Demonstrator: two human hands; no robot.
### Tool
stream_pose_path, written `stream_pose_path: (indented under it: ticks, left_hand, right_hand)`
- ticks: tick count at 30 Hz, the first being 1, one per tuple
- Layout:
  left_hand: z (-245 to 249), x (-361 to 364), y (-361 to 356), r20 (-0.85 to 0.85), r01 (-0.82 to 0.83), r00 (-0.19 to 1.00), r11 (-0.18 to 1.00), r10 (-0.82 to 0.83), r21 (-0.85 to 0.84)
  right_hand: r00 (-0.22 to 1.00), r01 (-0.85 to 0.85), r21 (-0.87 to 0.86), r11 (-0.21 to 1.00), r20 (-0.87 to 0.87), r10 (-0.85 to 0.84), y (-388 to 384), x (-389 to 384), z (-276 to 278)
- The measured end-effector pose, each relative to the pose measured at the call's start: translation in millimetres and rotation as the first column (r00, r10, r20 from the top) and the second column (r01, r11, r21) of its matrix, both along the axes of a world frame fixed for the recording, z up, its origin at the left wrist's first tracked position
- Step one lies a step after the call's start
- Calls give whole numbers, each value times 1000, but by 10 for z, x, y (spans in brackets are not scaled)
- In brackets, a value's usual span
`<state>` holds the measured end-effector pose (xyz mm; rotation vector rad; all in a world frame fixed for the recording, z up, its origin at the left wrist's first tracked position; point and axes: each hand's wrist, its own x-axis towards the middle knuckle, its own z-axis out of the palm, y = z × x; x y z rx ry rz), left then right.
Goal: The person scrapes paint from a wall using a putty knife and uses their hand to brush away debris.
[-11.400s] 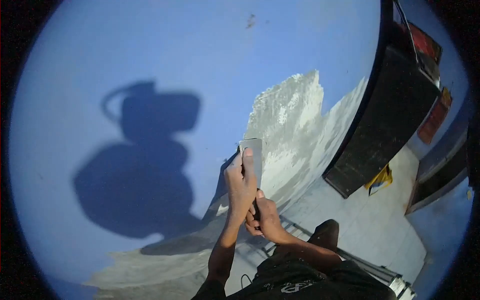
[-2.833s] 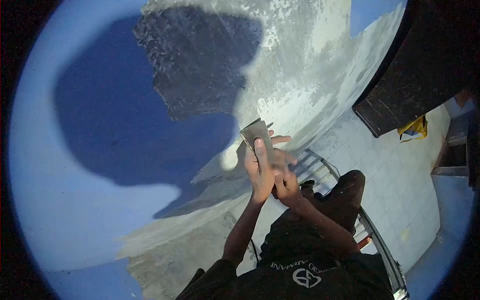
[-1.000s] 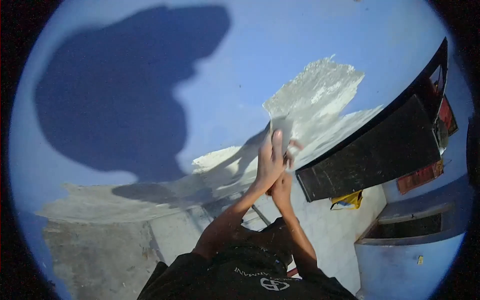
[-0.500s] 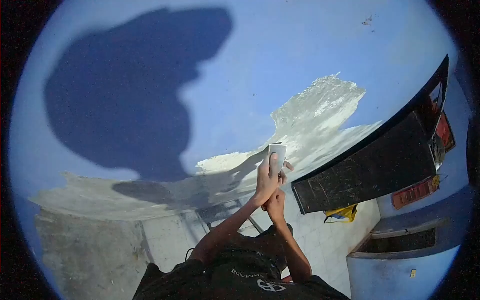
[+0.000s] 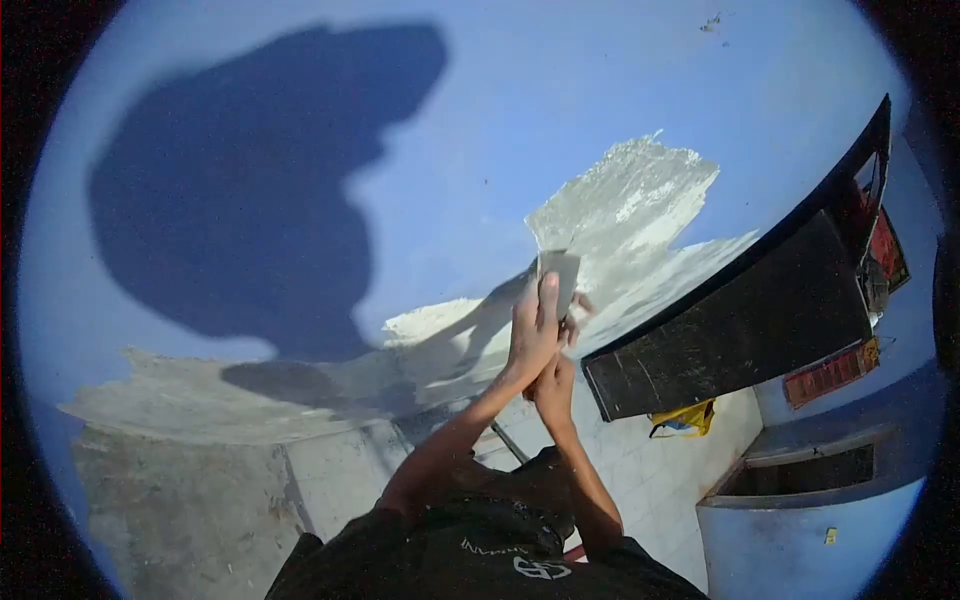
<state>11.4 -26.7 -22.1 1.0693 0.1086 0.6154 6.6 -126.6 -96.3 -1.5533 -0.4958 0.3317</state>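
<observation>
My left hand (image 5: 533, 340) is closed on a flat, greyish scraper blade (image 5: 563, 272), thumb along its face and fingers showing at its right side. The blade overlaps the rough grey-and-white patch (image 5: 625, 190) on the blue wall, its upper edge toward the patch. Just below, my right hand (image 5: 552, 385) is curled closed against the left wrist. Whatever lies inside its fingers is hidden.
A large dark board (image 5: 735, 320) juts out at the right, close to the patch. Beneath it sits a yellow bag (image 5: 684, 418) by the pale tiled floor (image 5: 650, 490). A blue ledge with a recess (image 5: 800, 475) stands lower right.
My left hand and the scraper have moved up the wall over the patch, and the blade has turned darker and tilted. My right hand stays close below the left wrist.
</observation>
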Motion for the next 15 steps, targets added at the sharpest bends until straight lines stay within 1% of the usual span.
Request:
stream_pose_path:
  ticks: [2,3,4,5,6,8,9,10,12,14,15]
  left_hand:
    - [124,12,7,58,-8,998,1000,8,3]
    - [57,1,-23,63,-6,998,1000,6,2]
    - [-74,-12,-52,29,-5,1000,1000,6,-27]
    - [-192,-13,-83,-7,-3,1000,998,2,-55]
    - [-233,-21,-108,-4,1,1000,999,-1,-52]
    - [-310,-4,-93,2,-47,999,998,47,-29]
    - [-105,-44,-31,15,6,1000,999,-6,-38]
    - [-52,-41,-30,3,12,1000,999,-11,-45]
    - [21,6,-33,67,-3,998,1000,4,-15]
    - [-78,-24,-89,71,19,997,999,-16,-40]
    - [-245,-7,-128,38,7,999,997,-4,-81]
  right_hand:
    - [994,-78,75,994,-74,84,1,95,109]
    - [999,-26,6,1000,24,26,-10,86,71]
    - [999,-25,7,1000,34,25,-39,73,16]
    - [1000,-27,-38,999,4,27,-92,26,-63]
    - [999,-29,-82,996,-31,27,-130,-29,-107]
    - [997,-46,-59,997,-61,42,-90,12,-154]
    - [999,-42,-47,998,-9,41,-24,22,18]
    - [999,-35,-40,999,35,36,-21,0,103]
    - [998,-56,-42,998,-2,56,-74,32,113]
    - [997,-70,-33,997,-27,69,-114,67,50]
    - [999,-54,-80,995,-3,54,-149,44,-83]
